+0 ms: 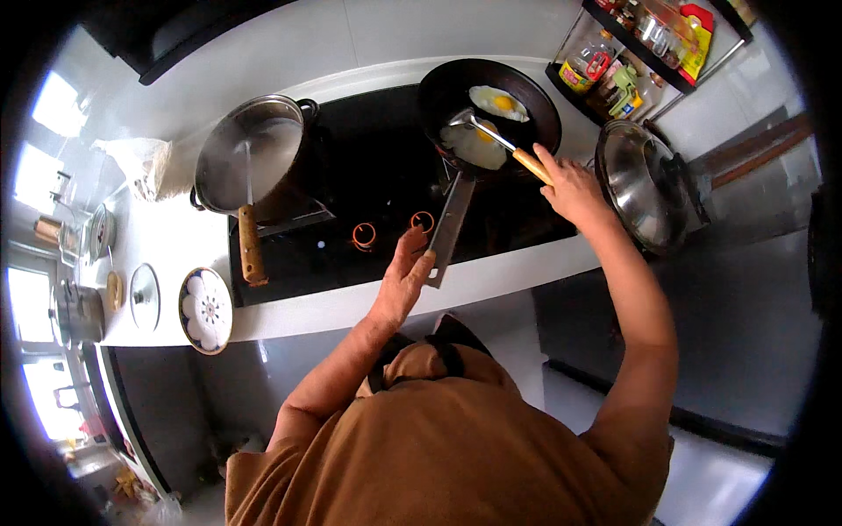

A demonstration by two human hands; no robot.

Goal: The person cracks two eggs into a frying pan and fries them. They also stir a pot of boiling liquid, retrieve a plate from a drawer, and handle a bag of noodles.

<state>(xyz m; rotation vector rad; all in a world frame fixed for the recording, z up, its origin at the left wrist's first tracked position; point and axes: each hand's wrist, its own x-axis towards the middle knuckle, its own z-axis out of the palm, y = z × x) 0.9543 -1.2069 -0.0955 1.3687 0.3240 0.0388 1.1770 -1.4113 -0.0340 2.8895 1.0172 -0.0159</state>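
A black frying pan (454,85) on the right part of the cooktop holds a fried egg (498,103) near its far side and another fried egg (470,146) nearer me. My right hand (571,184) grips the wooden handle of a metal spatula (503,141), whose head rests at the nearer egg. My left hand (406,273) is at the near end of the pan's flat metal handle (452,220), thumb against it; whether the fingers close round it cannot be told. To the left, a steaming pot (250,158) holds cloudy liquid and a ladle with a wooden handle (250,246).
Two lit orange knob rings (364,235) glow on the black cooktop (368,144). A patterned plate (207,309) and a glass lid (145,297) lie on the left counter. A large lidded pan (644,184) stands at right, below a rack (631,36) of bottles.
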